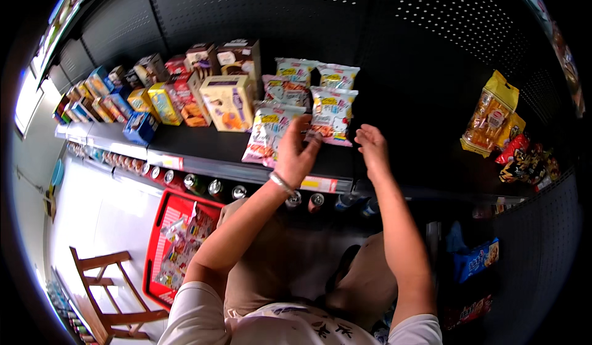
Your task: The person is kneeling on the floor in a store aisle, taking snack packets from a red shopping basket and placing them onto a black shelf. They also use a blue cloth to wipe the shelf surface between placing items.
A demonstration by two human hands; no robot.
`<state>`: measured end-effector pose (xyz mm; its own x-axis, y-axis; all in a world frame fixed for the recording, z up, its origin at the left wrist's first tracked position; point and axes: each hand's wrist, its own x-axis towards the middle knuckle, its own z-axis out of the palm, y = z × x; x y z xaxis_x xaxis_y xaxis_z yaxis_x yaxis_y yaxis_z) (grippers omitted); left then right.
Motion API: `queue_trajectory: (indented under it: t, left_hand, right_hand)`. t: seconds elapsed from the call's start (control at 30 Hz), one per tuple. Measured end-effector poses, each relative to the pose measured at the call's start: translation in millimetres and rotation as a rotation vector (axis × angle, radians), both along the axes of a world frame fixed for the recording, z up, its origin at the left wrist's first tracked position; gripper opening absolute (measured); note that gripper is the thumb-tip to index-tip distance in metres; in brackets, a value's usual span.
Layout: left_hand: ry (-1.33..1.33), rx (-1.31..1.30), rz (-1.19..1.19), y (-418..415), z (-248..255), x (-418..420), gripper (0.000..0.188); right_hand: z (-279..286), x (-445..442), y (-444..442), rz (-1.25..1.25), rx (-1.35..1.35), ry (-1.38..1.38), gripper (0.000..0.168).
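My left hand [296,153], with a silver bracelet at its wrist, is spread between two front snack bags on the black shelf [222,144]. Its fingers overlap the edge of the left front bag [268,134], and its thumb lies by the lower corner of the right front bag [332,113]; whether either touches is hard to tell. Just right of that bag, my right hand [373,150] holds nothing, its fingers slightly curled towards it. Behind stand more matching bags, among them a back left bag [293,71] and a back right bag [338,76].
Biscuit boxes [226,104] line the shelf leftwards. Yellow-wrapped bread [490,118] and small snack packs [527,164] lie far right. Drink cans [215,187] stand below. A red basket [152,252] with snack bags is at my left, near a wooden folding chair [125,317].
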<state>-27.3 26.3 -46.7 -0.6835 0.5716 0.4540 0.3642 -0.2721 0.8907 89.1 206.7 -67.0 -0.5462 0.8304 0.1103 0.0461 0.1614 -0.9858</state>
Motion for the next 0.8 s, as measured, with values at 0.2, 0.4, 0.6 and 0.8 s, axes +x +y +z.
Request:
queue_trajectory:
  t: [0.2, 0.4, 0.6, 0.8]
  left_hand:
    - [0.225, -0.190, 0.165, 64.0, -68.4, -31.7, 0.065]
    - [0.060, -0.181, 0.115, 89.3, -73.1, -34.4, 0.065]
    - [-0.172, -0.072, 0.002, 94.8, -57.6, -36.4, 0.054]
    - [-0.410, 0.002, -0.104, 80.6, -27.5, -27.7, 0.059]
  right_hand:
    - [-15.1, -27.2, 2.0, -0.013, 0.039, -0.071, 0.049]
    - [-34.0, -37.9, 28.2, -0.007, 0.101, -0.201, 0.052]
    - [-21.1, -35.5, 26.8, -0.021, 0.030, -0.102, 0.047]
    - [-6.1, -18.2, 13.7, 0.149, 0.017, -0.031, 0.044]
